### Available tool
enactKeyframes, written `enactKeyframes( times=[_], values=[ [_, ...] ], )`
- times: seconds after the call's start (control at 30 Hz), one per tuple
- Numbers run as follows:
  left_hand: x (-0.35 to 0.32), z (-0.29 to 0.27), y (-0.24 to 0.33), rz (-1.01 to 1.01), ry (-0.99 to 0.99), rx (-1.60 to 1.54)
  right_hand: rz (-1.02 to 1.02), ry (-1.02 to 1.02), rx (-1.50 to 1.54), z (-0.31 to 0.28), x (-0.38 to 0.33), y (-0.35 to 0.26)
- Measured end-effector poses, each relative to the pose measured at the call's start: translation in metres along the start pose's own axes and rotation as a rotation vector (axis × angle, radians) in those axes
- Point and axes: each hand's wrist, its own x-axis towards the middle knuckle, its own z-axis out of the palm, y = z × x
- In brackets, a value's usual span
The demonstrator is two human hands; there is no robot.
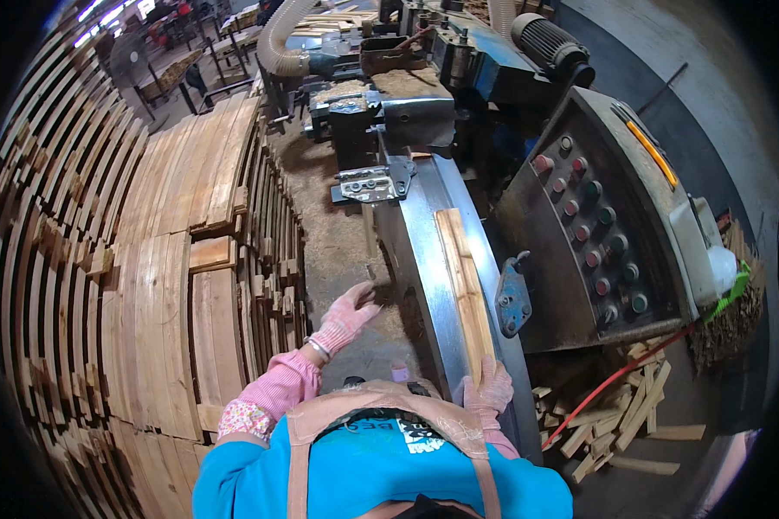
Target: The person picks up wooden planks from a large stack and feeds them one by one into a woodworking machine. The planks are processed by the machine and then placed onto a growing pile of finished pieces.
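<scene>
A narrow wooden board (469,303) lies lengthwise on the shiny metal bed (433,259) of a woodworking machine. Its far end has a step or a split, and I cannot tell whether that is a second piece. My right hand (491,387), in a pale pink glove, grips the board's near end. My left hand (348,316), in a pink knit glove, hovers left of the bed with its fingers stretched out and nothing in them. Farther up the bed, a metal bracket (372,183) sits beside the machine's feed opening.
Stacked planks (156,320) fill the left side. A slanted control panel (593,225) with several red and green buttons stands at the right. A blue metal piece (512,298) juts up beside the bed. Wood offcuts (623,415) and a red hose (610,381) lie at the lower right.
</scene>
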Motion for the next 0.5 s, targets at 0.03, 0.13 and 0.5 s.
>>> enactKeyframes(
  times=[0.03, 0.13, 0.5],
  values=[
    [-0.011, -0.008, -0.009, -0.047, 0.024, 0.035, -0.020, 0.086, -0.043, 0.005, 0.001, -0.002],
    [-0.023, -0.024, -0.031, -0.071, 0.108, 0.101, -0.116, 0.174, 0.064, 0.012, 0.071, -0.030],
    [-0.052, -0.123, 0.024, 0.138, 0.594, 0.583, -0.136, 0.215, 0.234, 0.077, 0.305, -0.157]
  ],
)
